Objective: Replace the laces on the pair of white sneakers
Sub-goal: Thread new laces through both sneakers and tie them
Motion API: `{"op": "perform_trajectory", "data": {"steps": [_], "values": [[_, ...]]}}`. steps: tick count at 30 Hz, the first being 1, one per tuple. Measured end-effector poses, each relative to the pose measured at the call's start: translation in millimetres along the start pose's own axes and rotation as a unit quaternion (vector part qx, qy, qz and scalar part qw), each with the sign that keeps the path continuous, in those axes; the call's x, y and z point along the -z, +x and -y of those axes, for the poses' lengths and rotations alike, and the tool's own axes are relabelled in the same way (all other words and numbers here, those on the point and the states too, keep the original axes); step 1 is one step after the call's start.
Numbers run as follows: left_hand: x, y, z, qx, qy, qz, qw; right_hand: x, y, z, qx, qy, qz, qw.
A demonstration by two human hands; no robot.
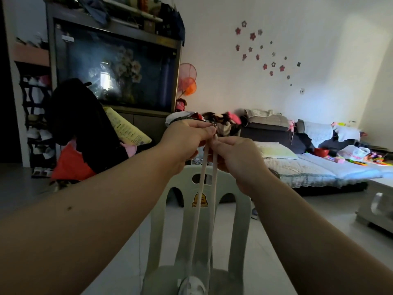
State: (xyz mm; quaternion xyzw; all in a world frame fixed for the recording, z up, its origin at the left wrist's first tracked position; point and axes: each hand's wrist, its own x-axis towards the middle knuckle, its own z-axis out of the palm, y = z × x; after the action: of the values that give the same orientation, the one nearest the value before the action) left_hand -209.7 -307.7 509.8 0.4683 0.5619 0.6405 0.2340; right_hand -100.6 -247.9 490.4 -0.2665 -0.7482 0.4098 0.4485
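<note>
Dim room, chair (197,209), hands (185,141) (236,158) pinching lace (202,188)

One head-worn wide view looks forward, slightly down, close over a chair (200,201) (room beyond).

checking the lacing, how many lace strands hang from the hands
2: left strand and right strand run side by side down to the sneaker on the chair.
</note>
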Motion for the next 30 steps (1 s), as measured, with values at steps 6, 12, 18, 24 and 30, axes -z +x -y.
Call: {"op": "perform_trajectory", "data": {"steps": [6, 12, 18, 24, 30], "values": [[-0.4, -0.8, -4.9, -0.011, 0.024, 0.004, 1.000, -0.4, 3.2, -3.2, 0.003, 0.040, 0.005, 0.999], [-4.3, 8.6, -5.2, -0.030, 0.037, 0.013, 0.999, -1.7, 16.3, -8.6, -0.005, 0.048, -0.012, 0.999], [-2.6, 23.7, 29.5, -0.006, 0.038, -0.026, 0.999, -0.8, 12.7, -44.0, -0.033, 0.115, -0.007, 0.993], [-1.4, 24.2, 128.8, 0.101, 0.084, -0.031, 0.991, -15.5, -12.6, -141.1, -0.165, 0.053, -0.003, 0.985], [-8.5, -6.5, 238.1, 0.168, 0.261, 0.096, 0.946, -23.2, -45.2, -234.6, -0.269, -0.052, 0.058, 0.960]]}}
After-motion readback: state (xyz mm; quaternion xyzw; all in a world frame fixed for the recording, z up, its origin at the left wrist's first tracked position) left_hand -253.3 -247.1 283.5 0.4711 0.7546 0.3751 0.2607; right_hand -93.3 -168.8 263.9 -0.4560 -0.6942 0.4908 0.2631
